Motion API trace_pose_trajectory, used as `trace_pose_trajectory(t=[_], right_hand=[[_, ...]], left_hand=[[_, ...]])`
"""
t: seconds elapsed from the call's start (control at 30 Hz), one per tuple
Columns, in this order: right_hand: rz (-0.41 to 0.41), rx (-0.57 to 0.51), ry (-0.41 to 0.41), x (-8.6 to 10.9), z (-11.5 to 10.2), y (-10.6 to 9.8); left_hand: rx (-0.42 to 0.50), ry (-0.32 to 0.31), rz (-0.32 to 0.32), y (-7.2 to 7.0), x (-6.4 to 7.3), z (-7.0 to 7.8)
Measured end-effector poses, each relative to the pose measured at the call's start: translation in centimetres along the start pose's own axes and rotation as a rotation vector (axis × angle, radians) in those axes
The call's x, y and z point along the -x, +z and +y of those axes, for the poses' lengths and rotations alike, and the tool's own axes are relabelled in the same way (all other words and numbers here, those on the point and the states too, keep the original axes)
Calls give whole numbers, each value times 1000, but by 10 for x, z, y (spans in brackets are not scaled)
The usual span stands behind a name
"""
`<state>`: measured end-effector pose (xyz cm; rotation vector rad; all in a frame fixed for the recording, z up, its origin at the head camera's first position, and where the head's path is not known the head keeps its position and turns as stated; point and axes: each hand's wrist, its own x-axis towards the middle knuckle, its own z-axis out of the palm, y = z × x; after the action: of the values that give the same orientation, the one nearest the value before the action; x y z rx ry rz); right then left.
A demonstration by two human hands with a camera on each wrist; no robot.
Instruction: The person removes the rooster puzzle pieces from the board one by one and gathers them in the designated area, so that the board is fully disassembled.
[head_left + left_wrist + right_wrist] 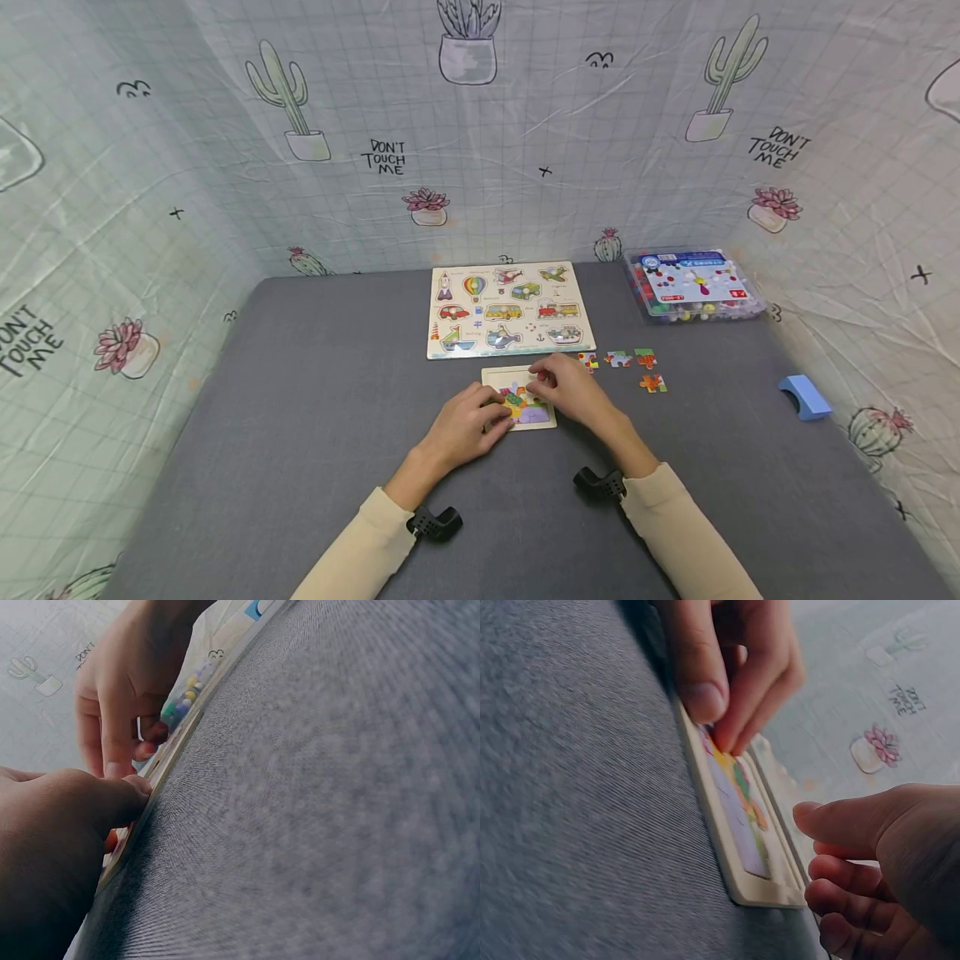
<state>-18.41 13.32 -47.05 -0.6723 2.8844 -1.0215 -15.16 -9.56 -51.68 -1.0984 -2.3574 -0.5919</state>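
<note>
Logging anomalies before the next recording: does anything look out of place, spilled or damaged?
Nothing visible looks spilled or damaged. The one mild oddity is the blue arch block, alone near the right edge of the table, apart from everything else. The loose puzzle pieces beside the puzzle tray look ordinary for unfinished work.

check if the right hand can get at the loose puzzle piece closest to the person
Probably yes: the right hand is close by, that puzzle piece lies uncovered, and only tabletop shows between them in the head view.
</note>
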Motion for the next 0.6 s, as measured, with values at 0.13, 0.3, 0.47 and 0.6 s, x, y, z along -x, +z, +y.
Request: trace_pose_trajectory(t=[0.13,0.3,0.47,0.6], right_hand=[[-23,6,1,0,-2,5],[-57,8,-7,2,-4,8],[-70,10,-15,2,-5,9],[-75,15,-3,2,-5,10]], left_hand=[[-4,1,-4,0,-1,0],[-6,0,1,-1,-1,1],[-9,-10,-6,-1,-1,1],[-11,-9,-12,-1,-1,2]])
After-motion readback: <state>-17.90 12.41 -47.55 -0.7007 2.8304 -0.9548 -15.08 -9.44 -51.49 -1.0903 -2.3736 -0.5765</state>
